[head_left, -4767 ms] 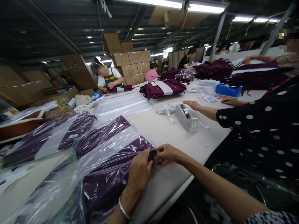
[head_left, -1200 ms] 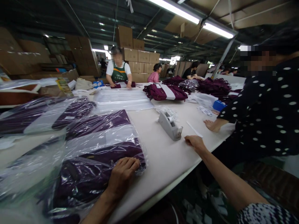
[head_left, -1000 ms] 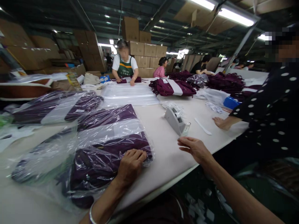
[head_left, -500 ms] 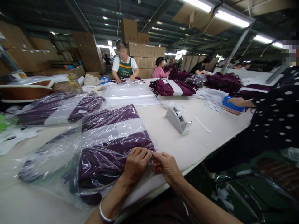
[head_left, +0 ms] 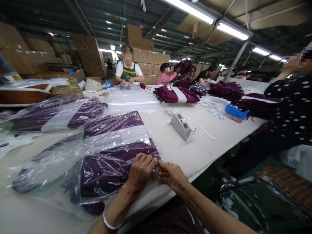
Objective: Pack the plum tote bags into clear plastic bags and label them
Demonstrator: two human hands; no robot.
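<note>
In front of me lies a clear plastic bag [head_left: 97, 139] with a folded dark purple cloth item [head_left: 107, 167] inside, wrapped by a white band [head_left: 122, 136]. My left hand [head_left: 141, 169] is closed at the bag's near right corner, fingers curled on the film. Close beside it my right hand [head_left: 172, 175] pinches the same corner between thumb and fingers. The exact spot between the fingertips is too small to make out. A silver bangle [head_left: 109, 222] circles my left wrist.
A grey tape dispenser [head_left: 182, 127] and a white strip [head_left: 207, 132] lie to the right. Another bagged purple bundle [head_left: 58, 113] lies left, clear bags [head_left: 134, 99] beyond. A blue dispenser [head_left: 236, 112] stands near a person in polka dots [head_left: 292, 107]. Other people work across the table.
My hands keep their grip at the bag's corner, almost unmoved. The polka-dot person's hand has left the blue dispenser and gone up. Across the table, a person in pink has lifted a purple bundle.
</note>
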